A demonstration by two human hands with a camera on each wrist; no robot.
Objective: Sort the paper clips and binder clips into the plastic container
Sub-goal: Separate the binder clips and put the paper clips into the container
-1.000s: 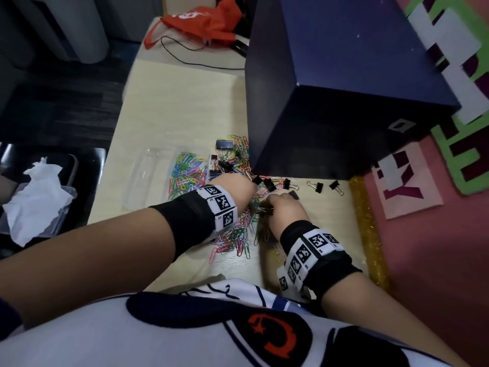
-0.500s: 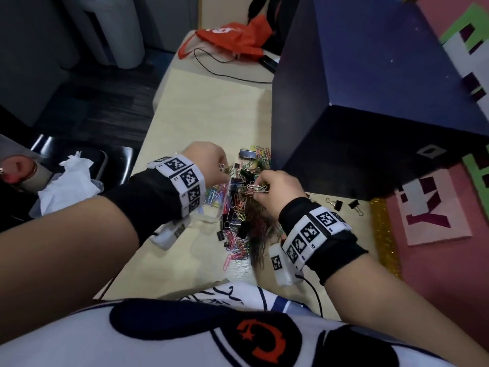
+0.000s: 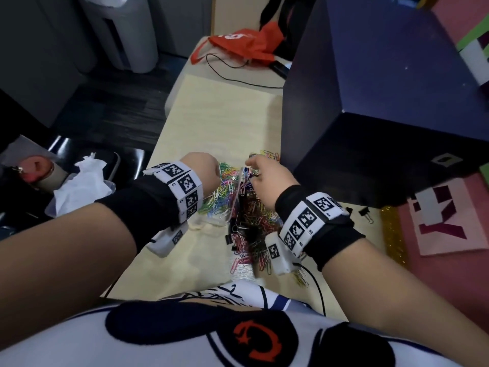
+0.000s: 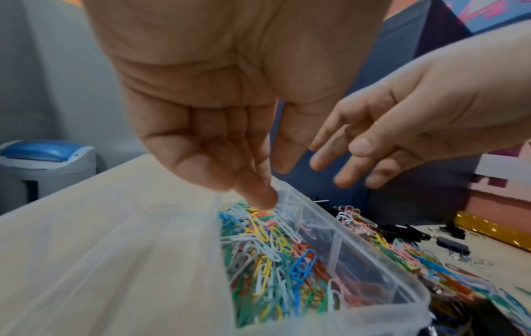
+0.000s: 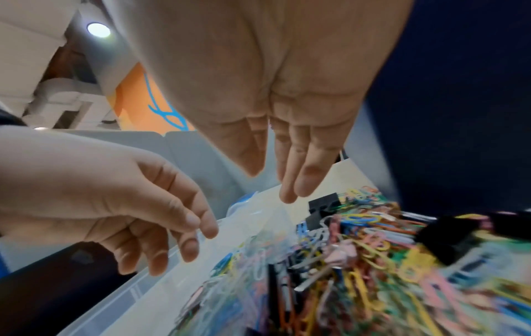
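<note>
A clear plastic container (image 3: pixel 236 200) lies on the pale table, its right compartment full of coloured paper clips (image 4: pixel 273 261). My left hand (image 3: pixel 207 169) hovers over it with fingers hanging loose and empty; one fingertip (image 4: pixel 263 199) reaches the far corner of that compartment. My right hand (image 3: pixel 260 173) is just right of the container wall (image 4: pixel 353 245), its fingers (image 5: pixel 293 177) straight and holding nothing. Below it a loose heap (image 3: pixel 256 229) of paper clips and black binder clips covers the table beside the container.
A large dark blue box (image 3: pixel 370 102) stands close on the right. Two black binder clips (image 3: pixel 366 213) lie apart near a gold glitter strip (image 3: pixel 391 234). A red bag (image 3: pixel 243 46) and a black cable (image 3: pixel 238 75) lie at the far end. A chair with tissue (image 3: pixel 82 178) sits left.
Both hands have lifted from the heap and moved left to the container. The bunch of clips the right hand pinched half a second ago is gone; its fingers are now spread.
</note>
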